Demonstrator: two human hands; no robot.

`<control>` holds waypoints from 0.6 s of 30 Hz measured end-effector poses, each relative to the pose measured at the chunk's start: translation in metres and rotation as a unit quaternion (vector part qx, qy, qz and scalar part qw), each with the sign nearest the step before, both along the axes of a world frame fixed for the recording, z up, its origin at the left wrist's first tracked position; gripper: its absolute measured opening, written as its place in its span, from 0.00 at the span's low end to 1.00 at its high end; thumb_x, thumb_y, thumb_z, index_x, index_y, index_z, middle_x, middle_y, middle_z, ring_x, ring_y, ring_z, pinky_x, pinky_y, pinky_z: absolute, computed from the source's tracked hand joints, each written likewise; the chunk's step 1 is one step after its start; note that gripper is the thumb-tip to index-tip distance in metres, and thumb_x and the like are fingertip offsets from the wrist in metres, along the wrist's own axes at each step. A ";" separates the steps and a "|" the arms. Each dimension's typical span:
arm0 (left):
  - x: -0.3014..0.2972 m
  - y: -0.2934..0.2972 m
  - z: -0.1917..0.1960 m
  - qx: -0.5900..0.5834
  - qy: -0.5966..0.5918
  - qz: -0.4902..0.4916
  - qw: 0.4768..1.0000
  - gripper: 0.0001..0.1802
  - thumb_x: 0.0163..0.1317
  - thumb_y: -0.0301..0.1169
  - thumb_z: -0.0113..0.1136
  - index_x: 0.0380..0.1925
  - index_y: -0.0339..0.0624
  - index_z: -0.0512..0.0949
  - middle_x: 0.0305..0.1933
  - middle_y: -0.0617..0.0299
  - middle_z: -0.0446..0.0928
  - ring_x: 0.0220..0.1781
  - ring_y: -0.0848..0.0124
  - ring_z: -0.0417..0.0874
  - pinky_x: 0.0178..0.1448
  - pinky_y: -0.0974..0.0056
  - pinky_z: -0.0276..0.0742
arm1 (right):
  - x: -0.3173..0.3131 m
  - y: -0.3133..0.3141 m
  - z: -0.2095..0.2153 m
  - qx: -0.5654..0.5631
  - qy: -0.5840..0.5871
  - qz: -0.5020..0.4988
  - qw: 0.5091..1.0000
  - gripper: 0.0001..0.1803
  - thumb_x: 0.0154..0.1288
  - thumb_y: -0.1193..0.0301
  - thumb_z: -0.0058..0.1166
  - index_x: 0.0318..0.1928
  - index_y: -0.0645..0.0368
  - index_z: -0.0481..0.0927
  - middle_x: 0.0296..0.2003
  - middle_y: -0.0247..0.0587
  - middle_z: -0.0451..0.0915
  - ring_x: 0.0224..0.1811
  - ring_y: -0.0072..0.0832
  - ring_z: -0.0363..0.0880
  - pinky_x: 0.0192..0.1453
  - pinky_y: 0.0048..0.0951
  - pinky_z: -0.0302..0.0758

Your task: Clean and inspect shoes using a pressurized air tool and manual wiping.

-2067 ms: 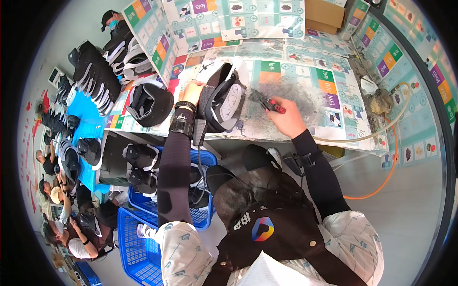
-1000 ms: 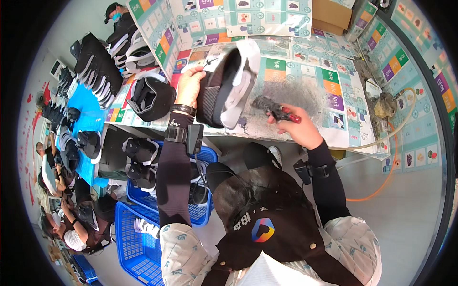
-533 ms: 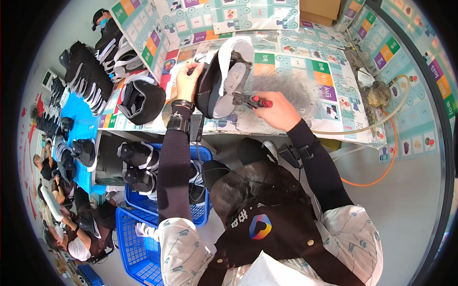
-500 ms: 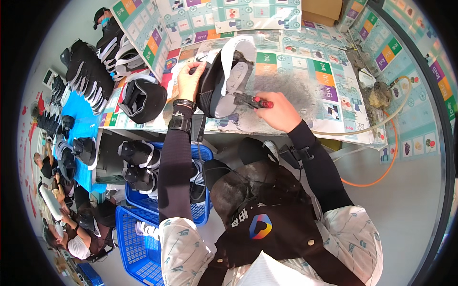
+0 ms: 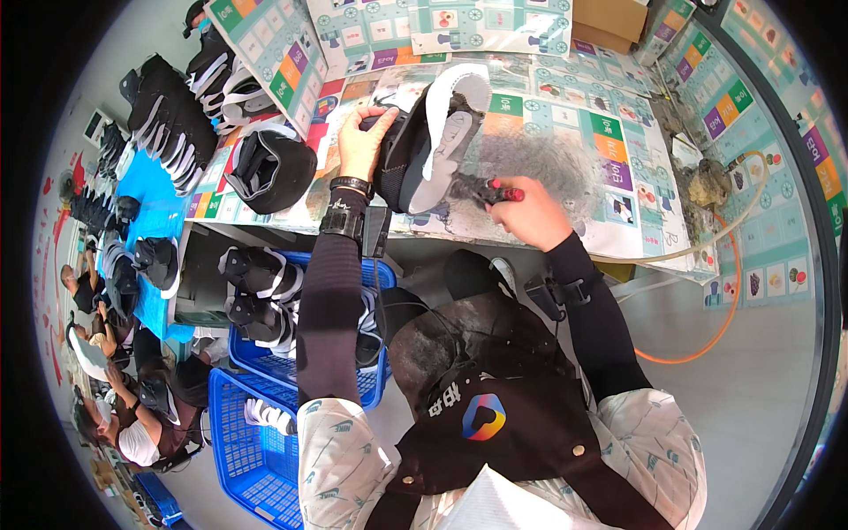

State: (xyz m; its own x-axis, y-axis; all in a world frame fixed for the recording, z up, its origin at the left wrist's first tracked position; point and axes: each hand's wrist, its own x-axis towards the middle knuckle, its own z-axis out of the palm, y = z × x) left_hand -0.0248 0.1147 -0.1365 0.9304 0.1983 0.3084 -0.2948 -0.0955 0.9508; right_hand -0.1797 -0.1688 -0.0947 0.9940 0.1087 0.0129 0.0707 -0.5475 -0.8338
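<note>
Tilted on its side above the worktable, a black shoe [image 5: 402, 159] turns its pale sole [image 5: 452, 146] to the right; a white sole edge curves along it. My left hand [image 5: 362, 146] grips the shoe by its upper, thumb and fingers closed. In my right hand [image 5: 534, 216] is a dark tool with a red handle [image 5: 510, 192]; its exact kind is hard to make out. The tool's dark end is close beside the lower part of the sole, and whether they touch I cannot tell. Another black shoe [image 5: 274, 172] stands left of my left hand.
Dark smudges cover part of the patterned tabletop [image 5: 649, 216]. A yellowish hose [image 5: 649, 258] runs along its right front edge. Blue baskets [image 5: 256, 450] with shoes stand below. Several black shoes [image 5: 172, 115] line the left side, where other people [image 5: 137, 424] work. Cardboard box [image 5: 609, 22] sits behind.
The view has shifted a little. The shoe has tilted slightly in my left hand. My right hand and the tool have shifted slightly right against the sole.
</note>
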 end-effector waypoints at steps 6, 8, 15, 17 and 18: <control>0.000 -0.002 0.002 -0.044 0.000 -0.012 0.999 0.12 0.60 0.32 0.80 0.36 0.44 0.83 0.40 0.66 0.81 0.40 0.76 0.79 0.48 0.68 0.77 | 0.006 -0.003 -0.012 0.052 -0.084 -0.071 0.993 0.14 0.53 0.74 0.61 0.41 0.67 0.86 0.24 0.41 0.82 0.22 0.27 0.78 0.33 0.31 0.75; 0.002 -0.006 0.004 -0.152 -0.036 -0.022 0.987 0.14 0.62 0.31 0.79 0.37 0.45 0.80 0.41 0.67 0.80 0.41 0.77 0.78 0.48 0.69 0.76 | 0.001 -0.008 0.002 0.104 0.079 0.023 0.991 0.14 0.53 0.74 0.60 0.41 0.66 0.87 0.24 0.40 0.82 0.23 0.25 0.78 0.30 0.29 0.75; 0.018 0.026 -0.011 -0.131 -0.001 -0.152 0.980 0.27 0.69 0.24 0.69 0.66 0.36 0.73 0.60 0.55 0.80 0.59 0.67 0.83 0.64 0.64 0.79 | 0.000 -0.016 0.019 0.057 -0.042 -0.004 0.997 0.16 0.57 0.72 0.59 0.45 0.64 0.86 0.30 0.36 0.85 0.27 0.22 0.80 0.27 0.28 0.77; 0.019 0.029 -0.019 -0.193 0.088 -0.172 0.962 0.23 0.68 0.23 0.69 0.62 0.35 0.79 0.61 0.57 0.80 0.60 0.67 0.82 0.67 0.64 0.77 | 0.007 -0.021 0.018 0.035 -0.039 -0.003 0.999 0.15 0.57 0.72 0.58 0.45 0.64 0.86 0.29 0.40 0.85 0.27 0.26 0.81 0.29 0.31 0.78; 0.016 0.027 -0.016 -0.184 0.092 -0.185 0.961 0.24 0.68 0.24 0.70 0.63 0.35 0.78 0.60 0.58 0.81 0.59 0.68 0.82 0.66 0.65 0.77 | 0.006 -0.023 0.017 0.012 -0.034 0.007 0.999 0.15 0.58 0.72 0.58 0.45 0.64 0.86 0.28 0.43 0.85 0.28 0.31 0.82 0.32 0.34 0.78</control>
